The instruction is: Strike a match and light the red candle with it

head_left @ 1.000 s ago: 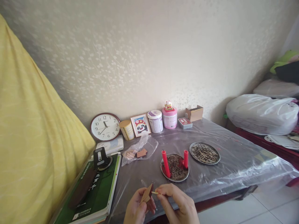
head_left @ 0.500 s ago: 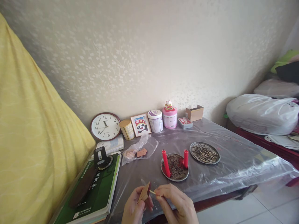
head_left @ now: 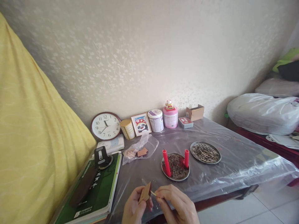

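The matchbox (head_left: pixel 145 193), small and brown, is gripped in the left hand (head_left: pixel 134 203) near the lower edge of the view, with the thumb laid against its near face and the fingers wrapped behind it. It is held at a tilt, with its narrow dark side turned toward the right hand (head_left: pixel 177 200). Between the thumb and fingertips of that hand a match (head_left: pixel 153 193) is pinched, so that its length is pointed across the short gap between the hands, toward the dark side of the box; whether the box is actually touched by its tip cannot be told. Both hands are held above the near edge of the plastic-covered table (head_left: pixel 140 171). Just beyond them, a round plate (head_left: pixel 176 179) is seen, on which two red candles (head_left: pixel 166 163) are stood, the left one leaning slightly. Farther to the right, a second plate (head_left: pixel 220 159) is strewn with matchsticks (head_left: pixel 207 154). Beyond the left hand, a clear plastic bag (head_left: pixel 149 144) is spread on the table, and a green book (head_left: pixel 93 193) is placed to the left.
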{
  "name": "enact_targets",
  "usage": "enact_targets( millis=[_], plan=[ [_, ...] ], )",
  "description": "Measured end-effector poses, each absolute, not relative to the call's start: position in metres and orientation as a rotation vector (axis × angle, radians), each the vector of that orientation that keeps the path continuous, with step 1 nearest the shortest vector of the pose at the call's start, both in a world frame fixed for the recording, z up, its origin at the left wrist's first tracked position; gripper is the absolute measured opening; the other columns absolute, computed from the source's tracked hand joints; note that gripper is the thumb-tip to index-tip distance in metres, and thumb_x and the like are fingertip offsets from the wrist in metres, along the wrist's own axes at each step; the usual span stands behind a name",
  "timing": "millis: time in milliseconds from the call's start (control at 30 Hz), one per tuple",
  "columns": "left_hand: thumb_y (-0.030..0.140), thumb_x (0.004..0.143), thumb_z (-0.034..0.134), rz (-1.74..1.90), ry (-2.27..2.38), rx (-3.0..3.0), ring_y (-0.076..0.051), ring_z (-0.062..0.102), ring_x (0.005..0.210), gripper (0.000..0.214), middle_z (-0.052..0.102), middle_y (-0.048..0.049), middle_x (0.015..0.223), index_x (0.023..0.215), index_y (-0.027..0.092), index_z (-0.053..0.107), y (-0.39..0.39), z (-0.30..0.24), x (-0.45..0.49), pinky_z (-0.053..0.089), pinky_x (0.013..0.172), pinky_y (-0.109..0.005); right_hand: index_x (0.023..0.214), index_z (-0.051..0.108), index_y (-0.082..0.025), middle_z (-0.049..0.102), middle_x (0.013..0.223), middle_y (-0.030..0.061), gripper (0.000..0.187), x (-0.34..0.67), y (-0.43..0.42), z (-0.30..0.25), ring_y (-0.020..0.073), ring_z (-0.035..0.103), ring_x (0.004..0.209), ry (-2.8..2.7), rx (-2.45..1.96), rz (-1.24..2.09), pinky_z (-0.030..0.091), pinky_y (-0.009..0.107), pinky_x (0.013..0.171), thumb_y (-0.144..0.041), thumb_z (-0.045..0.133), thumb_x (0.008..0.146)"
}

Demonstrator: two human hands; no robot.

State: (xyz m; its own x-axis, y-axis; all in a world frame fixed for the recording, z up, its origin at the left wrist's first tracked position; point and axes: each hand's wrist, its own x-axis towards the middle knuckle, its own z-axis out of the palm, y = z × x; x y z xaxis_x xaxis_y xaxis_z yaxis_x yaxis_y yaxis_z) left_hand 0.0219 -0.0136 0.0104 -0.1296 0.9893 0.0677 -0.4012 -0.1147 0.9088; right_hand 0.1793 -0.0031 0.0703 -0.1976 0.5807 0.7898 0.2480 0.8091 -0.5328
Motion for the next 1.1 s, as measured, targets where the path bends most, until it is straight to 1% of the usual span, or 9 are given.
enact_targets(
  millis=[200, 300, 400, 467, 533, 600, 767, 967, 1100],
  plan=[
    [0.056, 0.061, 0.076, 1.516, 0.959, 0.942, -0.015, 0.051, 0.054, 0.045, 0.062, -0.0023, 0.060, 0.088, 0.020, 0.074, -0.016, 0.012, 0.023, 0.040, 0.051, -0.027, 0.094, 0.061, -0.020, 0.071, 0.080, 0.0039, 0.014, 0.182, -0.004, 0.068, 0.0148, 0.068, 0.072, -1.825, -0.605, 0.325, 0.056, 0.020, 0.068, -0.010, 0.054, 0.089],
    [0.053, 0.056, 0.080, 1.540, 0.941, 1.012, -0.014, 0.050, 0.051, 0.047, 0.062, -0.0025, 0.059, 0.090, 0.021, 0.074, -0.020, 0.012, 0.024, 0.036, 0.049, -0.026, 0.091, 0.065, -0.019, 0.072, 0.082, 0.0058, 0.012, 0.184, 0.001, 0.056, 0.0169, 0.068, 0.073, -1.816, -0.756, 0.334, 0.055, 0.023, 0.067, -0.015, 0.053, 0.090],
    [0.056, 0.052, 0.081, 1.582, 0.892, 1.018, -0.013, 0.047, 0.046, 0.056, 0.061, -0.0028, 0.056, 0.092, 0.019, 0.073, -0.022, 0.012, 0.018, 0.034, 0.047, -0.027, 0.083, 0.069, -0.019, 0.072, 0.075, 0.0046, 0.018, 0.186, 0.009, 0.044, 0.0179, 0.068, 0.066, -1.627, -1.076, 0.502, 0.055, 0.024, 0.063, -0.028, 0.055, 0.090],
    [0.059, 0.055, 0.077, 1.614, 0.920, 0.982, -0.013, 0.046, 0.045, 0.055, 0.059, -0.0026, 0.055, 0.092, 0.017, 0.073, -0.019, 0.012, 0.009, 0.034, 0.046, -0.027, 0.080, 0.072, -0.020, 0.072, 0.069, 0.0037, 0.024, 0.187, 0.014, 0.041, 0.0183, 0.067, 0.061, -1.477, -1.206, 0.665, 0.053, 0.023, 0.058, -0.039, 0.058, 0.087],
    [0.058, 0.060, 0.074, 1.648, 0.963, 0.926, -0.013, 0.046, 0.045, 0.051, 0.059, -0.0027, 0.057, 0.090, 0.016, 0.074, -0.015, 0.013, -0.002, 0.035, 0.044, -0.027, 0.078, 0.073, -0.019, 0.072, 0.066, 0.0038, 0.030, 0.189, 0.017, 0.041, 0.0192, 0.067, 0.060, -1.356, -1.237, 0.802, 0.052, 0.022, 0.055, -0.047, 0.061, 0.083],
    [0.056, 0.062, 0.074, 1.697, 0.972, 0.849, -0.013, 0.046, 0.046, 0.046, 0.059, -0.0030, 0.060, 0.087, 0.017, 0.075, -0.012, 0.014, -0.012, 0.037, 0.043, -0.027, 0.076, 0.073, -0.019, 0.071, 0.065, 0.0042, 0.034, 0.190, 0.019, 0.043, 0.0198, 0.066, 0.061, -1.276, -1.233, 0.912, 0.051, 0.022, 0.055, -0.051, 0.063, 0.080],
    [0.048, 0.061, 0.077, 1.786, 0.969, 0.707, -0.013, 0.049, 0.047, 0.039, 0.060, -0.0030, 0.066, 0.088, 0.019, 0.077, -0.010, 0.015, -0.021, 0.040, 0.042, -0.027, 0.075, 0.072, -0.019, 0.066, 0.063, 0.0029, 0.034, 0.190, 0.019, 0.046, 0.0179, 0.059, 0.060, -1.206, -1.240, 1.034, 0.046, 0.022, 0.054, -0.051, 0.063, 0.078],
    [0.048, 0.064, 0.075, 1.830, 0.986, 0.651, -0.013, 0.048, 0.049, 0.039, 0.057, -0.0012, 0.068, 0.091, 0.020, 0.077, -0.010, 0.025, -0.018, 0.041, 0.042, -0.026, 0.071, 0.070, -0.019, 0.060, 0.060, 0.0008, 0.034, 0.192, 0.019, 0.048, 0.0158, 0.051, 0.057, -1.232, -1.299, 0.989, 0.039, 0.022, 0.051, -0.051, 0.060, 0.079],
    [0.048, 0.063, 0.076, 1.822, 1.004, 0.604, -0.013, 0.048, 0.050, 0.040, 0.056, -0.0008, 0.067, 0.091, 0.020, 0.077, -0.011, 0.029, -0.017, 0.041, 0.043, -0.026, 0.069, 0.068, -0.020, 0.057, 0.060, 0.0000, 0.036, 0.194, 0.021, 0.048, 0.0154, 0.049, 0.057, -1.252, -1.328, 0.974, 0.037, 0.022, 0.053, -0.052, 0.058, 0.080]
  ],
)
